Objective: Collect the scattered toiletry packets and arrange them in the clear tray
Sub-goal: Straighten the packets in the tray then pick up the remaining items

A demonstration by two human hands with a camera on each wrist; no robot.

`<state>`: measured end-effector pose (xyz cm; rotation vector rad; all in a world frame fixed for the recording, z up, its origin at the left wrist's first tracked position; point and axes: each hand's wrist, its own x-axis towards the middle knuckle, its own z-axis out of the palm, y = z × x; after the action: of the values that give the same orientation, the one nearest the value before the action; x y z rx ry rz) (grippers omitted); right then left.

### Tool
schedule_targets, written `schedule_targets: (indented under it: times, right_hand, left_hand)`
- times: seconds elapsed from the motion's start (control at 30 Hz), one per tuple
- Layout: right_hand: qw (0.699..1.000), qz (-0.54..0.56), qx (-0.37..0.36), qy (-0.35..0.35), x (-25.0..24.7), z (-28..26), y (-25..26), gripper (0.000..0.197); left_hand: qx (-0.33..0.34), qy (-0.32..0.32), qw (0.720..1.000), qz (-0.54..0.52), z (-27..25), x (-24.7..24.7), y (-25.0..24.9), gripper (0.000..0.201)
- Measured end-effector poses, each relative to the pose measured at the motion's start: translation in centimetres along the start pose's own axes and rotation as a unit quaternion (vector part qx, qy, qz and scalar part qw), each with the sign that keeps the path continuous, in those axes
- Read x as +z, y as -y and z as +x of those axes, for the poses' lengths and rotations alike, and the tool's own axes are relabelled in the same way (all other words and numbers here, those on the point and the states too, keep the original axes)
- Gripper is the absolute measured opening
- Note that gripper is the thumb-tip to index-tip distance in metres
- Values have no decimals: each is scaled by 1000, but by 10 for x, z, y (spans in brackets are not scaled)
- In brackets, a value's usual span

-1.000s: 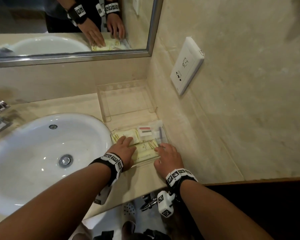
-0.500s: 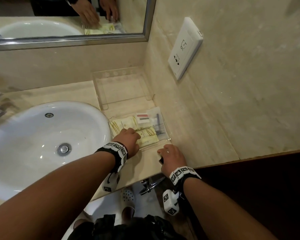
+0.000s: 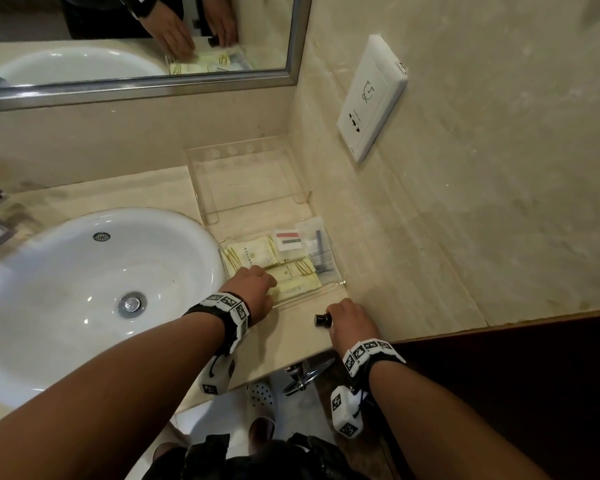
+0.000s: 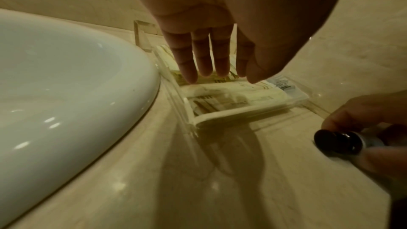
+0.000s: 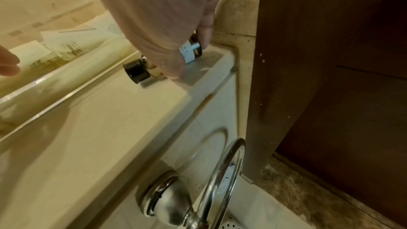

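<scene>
Left grip (image 3: 253, 285) open, fingers (image 4: 204, 55) straight and spread, tips resting on the pale yellow, gold-striped toiletry packets (image 3: 293, 277) lying flat in the shallow clear acrylic tray (image 3: 336, 284). Tray set on the beige marble table (image 3: 291, 327), just beside the rim of the white oval basin (image 3: 66, 289) and close to the side wall. Inside the tray also a small white sachet with red and green bands (image 3: 289, 239) and a clear plastic pouch holding something dark (image 3: 317, 247), both at the far end. Right grip (image 3: 352, 322) closed around a small amber bottle with a black cap and pale label (image 5: 191, 50), bottle lying on its side on the table near the front edge, cap pointing left, apart from the tray. Beyond the tray, a second clear acrylic stand (image 3: 246, 178) against the back wall. Framed mirror (image 3: 136, 39) above; white socket plate (image 3: 371, 98) on the side wall.
</scene>
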<state>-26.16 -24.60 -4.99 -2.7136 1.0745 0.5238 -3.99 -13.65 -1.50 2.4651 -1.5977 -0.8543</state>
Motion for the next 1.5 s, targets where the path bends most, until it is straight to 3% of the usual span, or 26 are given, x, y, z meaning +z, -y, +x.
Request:
schedule_targets:
  times: [0.23,0.33,0.53,0.7,0.83,0.93,1.07,1.2,1.5]
  right_hand:
    - [1000,11,-3,12,-5,5,0,30]
    - [999,48,-8,-17,-15,3,3,28]
    - [990,104,-59,-72,-52,23,33,30]
    - [987,52,-136,-74,-69,60,66,33]
    - [980,30,-187,-62,-66,80,89,34]
    - [975,29,-209,-68,-59,84,100,42]
    - [982,37,-159,-94,-56,81,93,40]
    - [992,49,-90,-79,-58,77,84,28]
    - [986,80,-120,-78,-53,69,97,27]
  left_hand:
    - [-4,-2,1000,1,0,-4,7,43]
    - [-10,-8,1000,-4,0,-6,11,42]
    - [-21,-29,999,-2,-2,-13,22,40]
    - [-37,-53,998,0,-10,-19,36,37]
    - [-46,-81,996,0,-18,-17,49,49]
    - [-36,-61,997,27,-23,-15,54,59]
    - [4,-23,996,88,-24,-15,45,73]
    - [29,-19,992,121,-20,-10,35,75]
    - [-25,35,995,89,-7,-11,36,84]
